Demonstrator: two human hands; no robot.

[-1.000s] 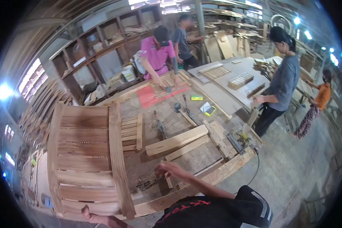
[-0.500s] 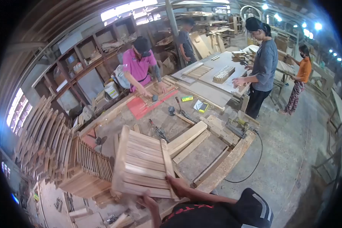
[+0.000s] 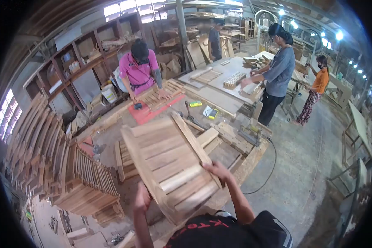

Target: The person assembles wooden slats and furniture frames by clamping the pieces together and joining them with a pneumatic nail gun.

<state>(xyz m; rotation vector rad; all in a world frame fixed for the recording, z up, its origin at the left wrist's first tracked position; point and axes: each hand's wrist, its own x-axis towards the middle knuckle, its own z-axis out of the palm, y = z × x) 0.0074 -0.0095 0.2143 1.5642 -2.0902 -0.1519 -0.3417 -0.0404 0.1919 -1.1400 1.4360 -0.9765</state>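
Note:
A slatted wooden panel (image 3: 165, 151), pale slats set between two side rails, is held up in front of me above the workbench, tilted. My left hand (image 3: 142, 198) grips its left rail near the lower end. On the opposite rail, my right hand (image 3: 217, 172) is closed round the edge, thumb on top. Part of a second slatted panel (image 3: 120, 161) shows on the bench, left of the held one and partly hidden by it. Behind the held panel lies a wooden clamping frame (image 3: 231, 136), its near part covered.
A tall stack of curved slatted wooden pieces (image 3: 41, 144) stands at left. Across the bench a person in pink (image 3: 138, 68) works with a mallet (image 3: 139, 106) over a red sheet (image 3: 142, 115). A person in grey (image 3: 279, 70) stands at right. A hose (image 3: 273, 165) hangs off the bench.
The panel has risen, turned and come rightward, uncovering the second panel on the bench. My right hand has moved up and right; my left hand now holds the left rail. The view has shifted slightly.

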